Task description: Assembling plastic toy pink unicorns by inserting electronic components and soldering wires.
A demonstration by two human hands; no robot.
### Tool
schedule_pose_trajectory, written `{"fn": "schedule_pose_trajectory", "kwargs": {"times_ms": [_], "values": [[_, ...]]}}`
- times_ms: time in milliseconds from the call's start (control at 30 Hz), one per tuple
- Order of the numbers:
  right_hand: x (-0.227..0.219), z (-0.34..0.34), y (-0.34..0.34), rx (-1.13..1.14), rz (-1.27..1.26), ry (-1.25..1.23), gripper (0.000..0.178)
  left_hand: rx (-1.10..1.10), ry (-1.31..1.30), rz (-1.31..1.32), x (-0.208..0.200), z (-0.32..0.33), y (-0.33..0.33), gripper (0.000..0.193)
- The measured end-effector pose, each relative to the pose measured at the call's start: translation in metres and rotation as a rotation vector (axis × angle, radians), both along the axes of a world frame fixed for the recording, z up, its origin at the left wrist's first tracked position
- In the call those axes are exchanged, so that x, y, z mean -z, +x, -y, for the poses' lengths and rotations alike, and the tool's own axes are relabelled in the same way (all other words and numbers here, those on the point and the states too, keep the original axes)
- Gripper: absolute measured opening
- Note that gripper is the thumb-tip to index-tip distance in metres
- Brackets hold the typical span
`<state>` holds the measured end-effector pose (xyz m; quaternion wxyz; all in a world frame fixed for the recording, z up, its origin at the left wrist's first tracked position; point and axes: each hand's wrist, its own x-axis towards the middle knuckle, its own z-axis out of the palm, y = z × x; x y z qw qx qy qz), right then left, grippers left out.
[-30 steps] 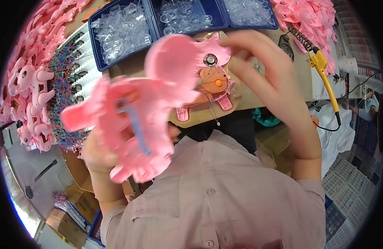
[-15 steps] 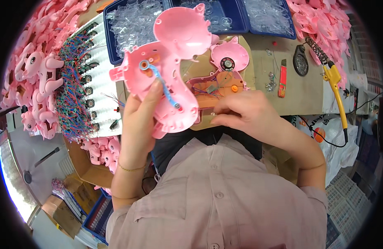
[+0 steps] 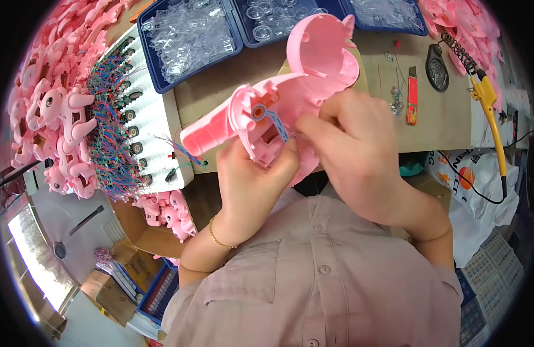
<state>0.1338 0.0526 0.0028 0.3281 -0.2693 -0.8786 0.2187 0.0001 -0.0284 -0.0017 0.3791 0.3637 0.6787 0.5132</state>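
A pink plastic toy body shell is held up and tilted over the bench, its hollow inside facing me. Inside it runs a blue plastic lever with a ring at its upper end, beside a small orange part. My left hand is closed on the shell's lower left side, thumb by the lever's lower end. My right hand is closed at the shell's right side, fingers pinched on or just inside its edge. What the right fingertips touch is hidden, and I cannot tell whether a second shell half is joined behind.
Blue trays of clear plastic parts stand at the back. Wired speakers lie on a white ribbed sheet at left, beside piled pink toys. At right are a red cutter, a black oval object and a yellow soldering iron.
The shell has turned and come down to the right in my left hand. My right hand has moved up to it. The lower half with the speaker and orange housing is out of sight.
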Motion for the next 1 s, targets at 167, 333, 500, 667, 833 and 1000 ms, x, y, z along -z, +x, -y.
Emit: {"fn": "schedule_pose_trajectory", "kwargs": {"times_ms": [167, 333, 500, 667, 833, 1000], "values": [[0.005, 0.001, -0.003, 0.026, -0.030, 0.002, 0.022, 0.022, 0.057, -0.128, 0.008, 0.004, 0.002, 0.022], [0.008, 0.007, -0.008, 0.124, -0.074, -0.039, 0.019, 0.002, 0.110, -0.084, 0.012, 0.003, 0.000, 0.023], [0.003, 0.002, -0.006, 0.088, -0.069, -0.083, 0.018, 0.024, 0.121, -0.124, 0.014, 0.004, -0.001, 0.024], [0.003, 0.003, -0.007, 0.098, -0.031, -0.068, 0.017, 0.006, 0.219, -0.348, 0.022, 0.004, 0.000, 0.024], [0.004, 0.005, -0.007, 0.122, 0.007, -0.019, 0.018, -0.020, 0.168, -0.224, 0.017, 0.001, 0.005, 0.025], [-0.011, -0.009, 0.012, 0.090, -0.008, -0.170, 0.010, 0.374, -0.035, -0.056, -0.017, -0.006, -0.018, 0.033]]}}
